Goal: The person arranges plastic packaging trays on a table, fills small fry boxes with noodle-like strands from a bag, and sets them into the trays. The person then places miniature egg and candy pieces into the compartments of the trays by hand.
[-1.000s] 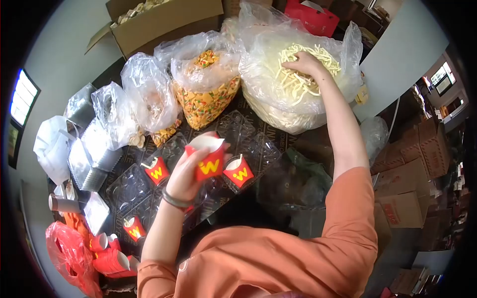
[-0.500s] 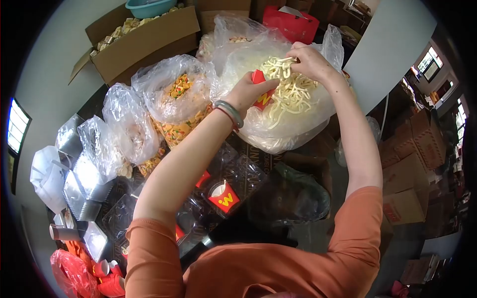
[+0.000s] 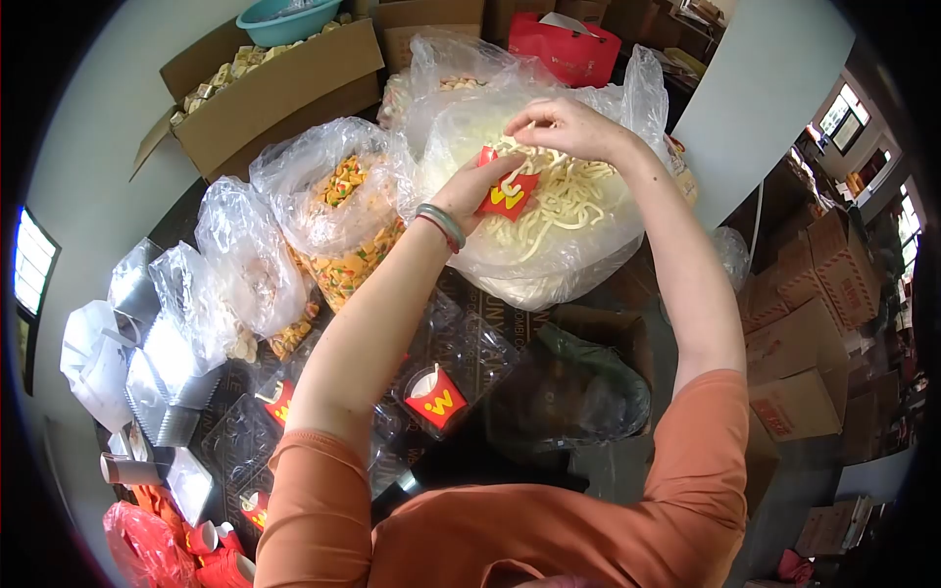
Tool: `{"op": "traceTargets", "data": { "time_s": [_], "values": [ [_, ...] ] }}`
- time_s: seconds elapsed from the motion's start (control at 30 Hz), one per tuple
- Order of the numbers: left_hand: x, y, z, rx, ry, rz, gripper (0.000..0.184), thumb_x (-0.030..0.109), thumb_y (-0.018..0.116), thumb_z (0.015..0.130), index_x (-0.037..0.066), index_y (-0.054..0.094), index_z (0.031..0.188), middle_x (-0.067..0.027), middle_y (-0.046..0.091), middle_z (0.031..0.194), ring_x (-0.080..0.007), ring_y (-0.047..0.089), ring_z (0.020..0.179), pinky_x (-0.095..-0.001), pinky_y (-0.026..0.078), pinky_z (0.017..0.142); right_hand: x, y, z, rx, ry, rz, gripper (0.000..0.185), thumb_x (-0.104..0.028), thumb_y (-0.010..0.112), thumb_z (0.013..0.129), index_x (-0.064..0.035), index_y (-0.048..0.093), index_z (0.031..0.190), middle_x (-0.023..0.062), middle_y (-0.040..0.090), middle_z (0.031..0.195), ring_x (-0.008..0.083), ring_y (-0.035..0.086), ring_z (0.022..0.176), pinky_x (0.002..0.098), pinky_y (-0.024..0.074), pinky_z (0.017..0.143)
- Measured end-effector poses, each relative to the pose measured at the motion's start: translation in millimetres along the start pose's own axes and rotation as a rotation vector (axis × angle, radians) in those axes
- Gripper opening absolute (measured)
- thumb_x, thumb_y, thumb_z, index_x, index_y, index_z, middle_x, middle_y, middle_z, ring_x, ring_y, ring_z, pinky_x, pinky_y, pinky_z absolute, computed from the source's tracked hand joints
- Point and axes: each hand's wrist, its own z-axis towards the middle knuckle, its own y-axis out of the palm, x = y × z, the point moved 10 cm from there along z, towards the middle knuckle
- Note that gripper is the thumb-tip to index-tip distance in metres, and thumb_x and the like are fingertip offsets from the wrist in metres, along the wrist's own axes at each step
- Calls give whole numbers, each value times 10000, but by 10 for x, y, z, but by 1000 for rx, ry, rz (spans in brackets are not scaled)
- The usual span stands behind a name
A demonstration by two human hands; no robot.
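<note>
My left hand (image 3: pixel 463 193) is closed round a red fry box (image 3: pixel 511 199) with a yellow logo, tilted over a large clear bag (image 3: pixel 529 274). Pale fry-shaped strips (image 3: pixel 567 204) fill that bag, and a few show at the box's mouth. Just above the box, my right hand (image 3: pixel 576 129) has its fingers curled over some of these strips; its fingertips partly hide them. Below my forearms, another red box (image 3: pixel 435 396) with pale contents sits in clear plastic packaging on the dark table. More red boxes (image 3: pixel 278 402) are partly hidden by my left arm.
Bags of small orange-and-green pieces (image 3: pixel 348 260) stand left of the pale strips. A cardboard box (image 3: pixel 279 83) with a blue basin (image 3: pixel 286 22) is behind. Clear plastic trays (image 3: pixel 167 387) and red cups (image 3: pixel 223 566) lie left. An open carton (image 3: pixel 627 343) stands right of the table.
My right hand has moved left and down with the strips, from above the bag to the mouth of the fry box. My left hand has shifted slightly left, turning the box's logo more into view.
</note>
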Motion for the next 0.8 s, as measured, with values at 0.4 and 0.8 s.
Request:
{"op": "traceTargets", "data": {
  "time_s": [0.4,0.8],
  "values": [
    [-80,-132,-33,68,-41,-12,425,286,585,961,-20,482,1237,-149,633,1098,-245,662,950,-366,571,838,596,270,-275,0,331,476,347,-166,618,925,-65,587,1255,1,641,917,69,588,720,222,502,668],
    [56,24,-288,34,106,-182,364,303,576,960,52,508,1214,-109,635,1075,-197,667,887,-341,587,753,41,310,-343,267,-87,477,310,-241,565,955,-19,614,1166,109,526,1263,163,543,1141,303,434,981]
  ]
}}
